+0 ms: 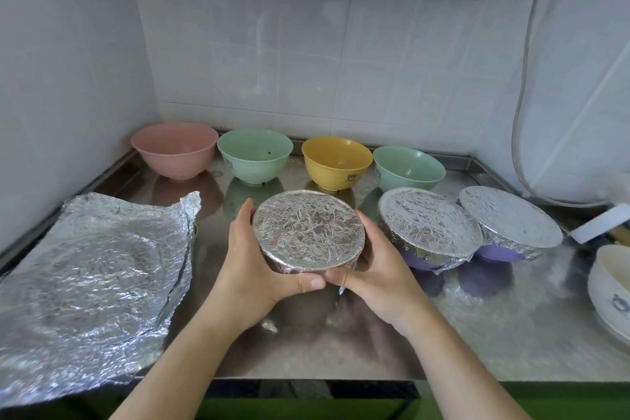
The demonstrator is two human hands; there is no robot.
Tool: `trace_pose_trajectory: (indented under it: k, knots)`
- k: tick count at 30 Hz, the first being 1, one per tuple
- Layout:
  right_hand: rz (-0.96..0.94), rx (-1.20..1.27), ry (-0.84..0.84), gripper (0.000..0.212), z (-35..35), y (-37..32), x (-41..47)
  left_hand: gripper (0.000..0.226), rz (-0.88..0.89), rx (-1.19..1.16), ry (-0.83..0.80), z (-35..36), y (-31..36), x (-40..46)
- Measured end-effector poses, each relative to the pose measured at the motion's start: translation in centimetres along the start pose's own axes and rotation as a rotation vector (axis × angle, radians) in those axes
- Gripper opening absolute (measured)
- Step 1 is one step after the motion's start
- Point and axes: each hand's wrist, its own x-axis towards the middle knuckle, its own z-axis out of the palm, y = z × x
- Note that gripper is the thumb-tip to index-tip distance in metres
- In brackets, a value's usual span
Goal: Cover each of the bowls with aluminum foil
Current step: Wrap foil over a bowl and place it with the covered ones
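Observation:
A foil-covered bowl (pixel 308 230) is tilted toward me above the steel counter (pixel 477 327). My left hand (pixel 259 262) grips its left side, thumb along the front foil edge. My right hand (pixel 371 269) grips its right side, thumb meeting the left thumb. To the right lie two purple bowls, one foil-covered bowl (pixel 428 228) and another (pixel 509 216) behind it. Along the back wall stand uncovered bowls: pink (pixel 174 150), green (pixel 255 155), yellow (pixel 336 162), and a second green bowl (pixel 409 169). A stack of crumpled foil sheets (pixel 92 280) lies at the left.
A white bowl with a blue print (pixel 610 286) stands at the right edge. A white box-like object (pixel 600 223) lies behind it. A grey hose (pixel 521 112) hangs along the right wall. Tiled walls close the counter at left and back.

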Motion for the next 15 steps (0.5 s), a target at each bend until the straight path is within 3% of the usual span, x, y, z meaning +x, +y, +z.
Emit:
trace_pose_trajectory:
  k: [3, 7, 11, 13, 15]
  knots:
    - [0.009, 0.025, -0.016, 0.097, -0.6, 0.0, -0.2, 0.163, 0.01, -0.004, -0.033, -0.5, 0.2, -0.1]
    - [0.02, 0.014, -0.026, 0.084, -0.5, -0.1, -0.4, 0.131, 0.01, -0.008, -0.027, -0.8, 0.2, -0.1]
    - [0.023, -0.036, 0.002, 0.08, -0.1, -0.4, -1.4, 0.12, 0.02, -0.037, -0.002, -0.4, 0.9, -0.5]
    - [0.034, 0.006, 0.084, 0.077, 0.7, -0.8, -2.1, 0.102, 0.013, -0.03, 0.015, -0.1, 1.1, -0.8]
    - [0.13, 0.055, 0.272, 0.066, 1.8, -1.0, -2.4, 0.107, 0.01, -0.021, 0.036, 0.1, 1.1, -0.9]
